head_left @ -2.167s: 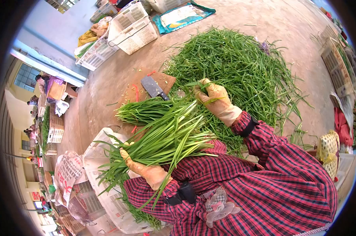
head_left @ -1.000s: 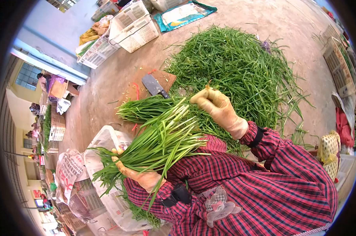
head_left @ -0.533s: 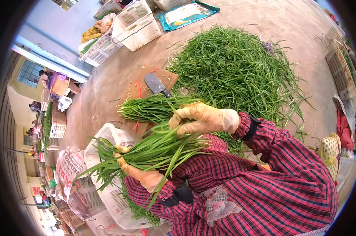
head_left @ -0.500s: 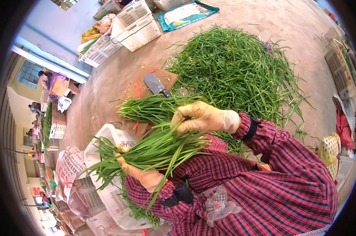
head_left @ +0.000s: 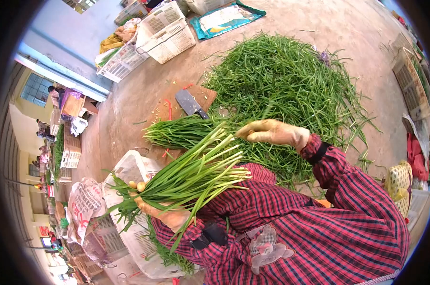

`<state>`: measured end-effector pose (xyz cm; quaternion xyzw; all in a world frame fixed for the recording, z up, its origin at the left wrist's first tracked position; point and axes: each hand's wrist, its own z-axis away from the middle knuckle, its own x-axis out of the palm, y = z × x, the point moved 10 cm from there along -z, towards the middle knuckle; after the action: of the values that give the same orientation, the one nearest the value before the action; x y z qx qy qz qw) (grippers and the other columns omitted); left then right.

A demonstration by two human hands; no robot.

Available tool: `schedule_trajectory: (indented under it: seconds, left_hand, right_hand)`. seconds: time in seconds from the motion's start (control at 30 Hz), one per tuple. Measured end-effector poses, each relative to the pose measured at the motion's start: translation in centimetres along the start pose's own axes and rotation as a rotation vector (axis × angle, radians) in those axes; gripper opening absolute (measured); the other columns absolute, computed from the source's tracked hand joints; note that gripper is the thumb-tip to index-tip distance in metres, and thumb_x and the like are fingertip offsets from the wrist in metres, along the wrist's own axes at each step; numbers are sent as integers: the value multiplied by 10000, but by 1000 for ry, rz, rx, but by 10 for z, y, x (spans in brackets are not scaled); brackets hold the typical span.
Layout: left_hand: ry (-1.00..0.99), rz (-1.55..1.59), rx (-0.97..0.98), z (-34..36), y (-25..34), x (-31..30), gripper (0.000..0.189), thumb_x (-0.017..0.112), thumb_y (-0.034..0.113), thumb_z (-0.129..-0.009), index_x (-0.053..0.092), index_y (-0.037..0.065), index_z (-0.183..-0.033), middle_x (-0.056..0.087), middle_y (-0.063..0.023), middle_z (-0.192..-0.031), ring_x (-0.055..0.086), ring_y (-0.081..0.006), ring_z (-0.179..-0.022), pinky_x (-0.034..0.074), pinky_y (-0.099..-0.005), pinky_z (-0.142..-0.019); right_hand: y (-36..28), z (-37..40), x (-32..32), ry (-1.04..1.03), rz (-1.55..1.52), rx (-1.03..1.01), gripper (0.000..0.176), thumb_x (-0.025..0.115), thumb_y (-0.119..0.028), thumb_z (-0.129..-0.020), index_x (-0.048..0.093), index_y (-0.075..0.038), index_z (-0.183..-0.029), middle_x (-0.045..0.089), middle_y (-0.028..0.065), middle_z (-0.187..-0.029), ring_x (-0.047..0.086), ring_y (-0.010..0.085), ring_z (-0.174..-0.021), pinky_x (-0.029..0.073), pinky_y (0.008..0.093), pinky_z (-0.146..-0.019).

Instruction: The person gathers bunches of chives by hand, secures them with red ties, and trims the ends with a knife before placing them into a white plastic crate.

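Note:
My gloved left hand (head_left: 165,214) is closed around a loose bunch of garlic chives (head_left: 191,173), held over my lap with the pale stem ends fanning up to the right. Bare fingertips show through the glove at the bunch's leafy end. My gloved right hand (head_left: 274,132) hovers just right of the stem ends, apart from them, with its fingers stretched out. A blurred pale streak shows above its knuckles. Behind the held bunch, a neater bundle of chives (head_left: 179,132) lies across a wooden board (head_left: 163,105). A cleaver (head_left: 190,103) rests on that board.
A big heap of loose chives (head_left: 281,85) covers the floor ahead. By my left arm stands a white plastic basket (head_left: 129,237), with a printed sack (head_left: 84,206) beyond it. More crates (head_left: 170,40) stand at the back left, and another crate (head_left: 411,83) is at far right.
My right hand has moved right, off the bunch, and its fingers have straightened. The stems in my left hand now spread up and right more openly.

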<state>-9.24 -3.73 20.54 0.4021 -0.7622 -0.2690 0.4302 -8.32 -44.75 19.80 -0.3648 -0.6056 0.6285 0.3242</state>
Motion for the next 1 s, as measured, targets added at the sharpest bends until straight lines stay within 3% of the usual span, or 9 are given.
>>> schedule_trajectory:
  seconds: [0.27,0.33,0.37,0.4,0.5,0.6,0.63,0.77,1.0]
  left_hand:
    - [447,-520,199,-8,55,80,472,389,360,-1120,519,4,-1402,616,-140,-1242,592,-235,-1193,412,-373,-1145]
    - [630,-74,123,4,39,26,554,444,418,-1095,487,-12,-1442,594,-173,-1339,556,-262,-1279,375,-388,-1178]
    - [123,669,79,-17,32,60,591,463,437,-1087,464,-13,-1470,560,-172,-1430,524,-257,-1342,348,-384,-1200]
    - [123,671,79,-13,30,54,591,463,437,-1087,464,-13,-1470,560,-172,-1430,524,-257,-1342,348,-384,-1200]
    - [654,-469,29,6,44,20,538,457,407,-1094,464,55,-1500,569,-99,-1442,549,-214,-1320,399,-374,-1170]
    - [779,-618,152,-1,47,68,535,484,410,-1080,479,65,-1488,580,-74,-1418,578,-206,-1280,469,-353,-1104]
    - [678,39,122,-3,24,36,538,499,417,-1073,485,71,-1484,595,-47,-1382,611,-199,-1218,523,-337,-1031]
    - [602,-726,188,-7,64,70,492,524,333,-1074,481,45,-1471,605,-58,-1259,616,-170,-1106,529,-313,-967]
    - [723,-195,248,4,53,31,524,457,332,-1103,427,16,-1521,554,-91,-1453,546,-169,-1293,427,-324,-1120]
  right_hand:
    - [-29,-28,60,-31,-407,15,279,663,-191,-1022,683,-16,-1238,745,42,-1098,658,106,-968,543,279,-887]
    - [-14,-23,29,47,-451,40,242,600,-184,-1052,683,-1,-1188,695,28,-951,624,76,-832,555,258,-761]
    - [-5,-21,16,130,-497,41,256,600,-191,-1051,676,1,-1202,681,20,-939,619,73,-818,553,257,-755]
    - [4,-19,4,216,-543,43,270,600,-198,-1050,669,4,-1216,667,12,-927,614,71,-804,552,255,-748]
    - [-5,-21,16,112,-332,-6,387,635,-233,-1029,619,-1,-1339,670,46,-1076,623,140,-1002,531,315,-920]
    - [-23,-25,69,-148,-349,-51,487,678,-291,-1010,582,-50,-1422,657,70,-1284,586,143,-1165,480,326,-1024]
    - [-16,-28,81,-158,-407,-33,466,685,-291,-1006,603,-49,-1396,679,54,-1228,605,127,-1103,501,301,-969]
    - [-9,-30,75,-90,-424,54,280,654,-230,-1021,702,-42,-1223,713,-5,-1011,610,55,-837,516,223,-743]
    - [-9,-29,55,-70,-336,86,391,612,-349,-1050,669,-43,-1286,703,30,-1183,623,104,-999,535,292,-882]
